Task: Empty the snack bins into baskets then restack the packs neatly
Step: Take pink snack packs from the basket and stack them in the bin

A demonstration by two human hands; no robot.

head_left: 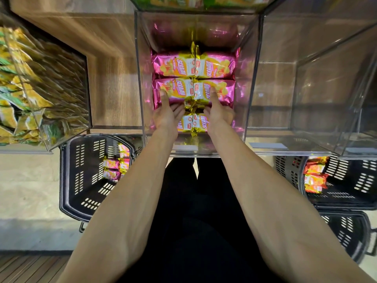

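Clear bin (140, 78) held three rows of pink packs (193, 64), two per row; left hand (167, 115) and right hand (219, 114) gripped the middle row; two baskets (81, 180) flanked.

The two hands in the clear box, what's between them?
In the head view, gold crimped ends of pink snack packs sit between the left hand and the right hand.

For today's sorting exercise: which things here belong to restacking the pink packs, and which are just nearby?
In use:
left hand
right hand
pink packs
clear bin
left basket

Nearby:
right basket with orange packs
empty clear bin
yellow-green packs
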